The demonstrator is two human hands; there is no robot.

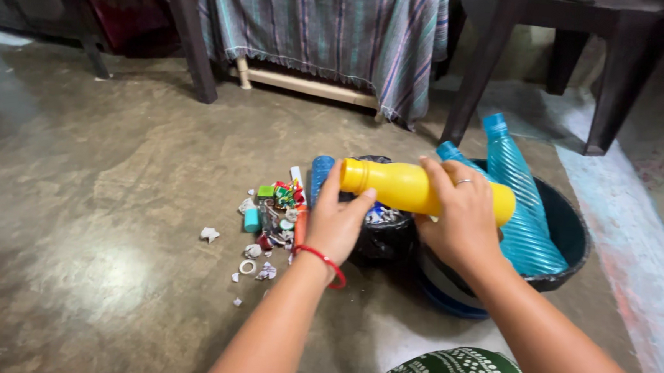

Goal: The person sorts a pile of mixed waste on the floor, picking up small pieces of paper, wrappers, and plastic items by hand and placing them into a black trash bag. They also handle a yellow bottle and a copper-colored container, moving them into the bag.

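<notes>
Both hands on the yellow bottle (416, 188), right hand (464, 221) wrapped round its middle, left hand (337, 225) pinching the cap end, keeping it flat over the black tub (568, 224) with blue bottles (523, 198), near scraps (272, 221) on the floor (99, 234).

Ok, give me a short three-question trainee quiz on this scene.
1. True or false: the right hand grips the yellow bottle.
2. Where do the blue bottles stand? A) in the dark tub B) on the floor C) under the cloth
3. Fill in: the left hand wears a ___ band at the wrist.

Key: 1 true; 2 A; 3 red.
</notes>
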